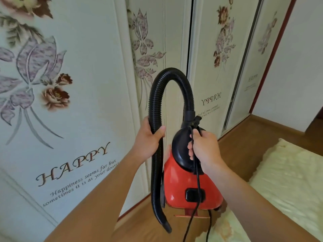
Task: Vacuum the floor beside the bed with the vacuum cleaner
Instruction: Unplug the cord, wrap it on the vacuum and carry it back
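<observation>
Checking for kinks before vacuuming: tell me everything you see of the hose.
The hose is black, ribbed, plastic-looking. It arches up from a smooth collar on the red vacuum, at its black top, then hangs straight down to a free, tapered end. The left hand grips its descending side. No kink shows.

Wardrobe doors (97, 119): pale sliding panels across the left and middle.
Flower print (54, 95): purple and brown-red blooms on grey stems, on every panel.
Lettering (73, 165): "HAPPY" over smaller script, low on the nearest panel.
Wall (297, 67): plain white, far right, beside dark red trim (272, 55).
</observation>
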A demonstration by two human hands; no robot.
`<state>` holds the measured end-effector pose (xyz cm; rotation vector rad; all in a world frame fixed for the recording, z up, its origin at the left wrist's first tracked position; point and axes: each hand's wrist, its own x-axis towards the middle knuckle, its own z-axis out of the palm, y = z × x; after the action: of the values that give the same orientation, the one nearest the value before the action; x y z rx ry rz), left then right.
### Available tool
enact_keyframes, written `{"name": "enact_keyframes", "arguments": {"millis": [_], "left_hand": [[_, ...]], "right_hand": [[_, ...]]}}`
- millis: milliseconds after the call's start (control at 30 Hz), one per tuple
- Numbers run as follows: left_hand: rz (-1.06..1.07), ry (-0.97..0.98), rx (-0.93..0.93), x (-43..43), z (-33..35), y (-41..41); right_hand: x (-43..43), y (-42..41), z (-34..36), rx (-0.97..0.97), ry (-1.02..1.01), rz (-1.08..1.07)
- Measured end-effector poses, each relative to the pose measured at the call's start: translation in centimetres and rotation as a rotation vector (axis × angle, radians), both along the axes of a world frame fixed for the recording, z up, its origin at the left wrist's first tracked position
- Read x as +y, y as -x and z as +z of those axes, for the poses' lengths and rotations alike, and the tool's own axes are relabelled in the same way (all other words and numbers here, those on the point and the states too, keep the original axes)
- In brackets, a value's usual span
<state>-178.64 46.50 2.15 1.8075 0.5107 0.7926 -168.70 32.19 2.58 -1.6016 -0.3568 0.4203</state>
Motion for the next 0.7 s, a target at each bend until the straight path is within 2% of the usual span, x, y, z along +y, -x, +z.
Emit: {"name": "enact_keyframes", "arguments": {"millis": [467,700], "left_hand": [[-0.109,-0.019,-0.024,9.5,1.0,-14.5],[-0.287,0.032,-0.014,16.4,-1.4,-21.0]], "right_hand": [[8.9,-13.7,1.9,-0.055,0.035,-0.116],[14.3,-18.2,0.5,-0.047,0.052,-0.259]]}}
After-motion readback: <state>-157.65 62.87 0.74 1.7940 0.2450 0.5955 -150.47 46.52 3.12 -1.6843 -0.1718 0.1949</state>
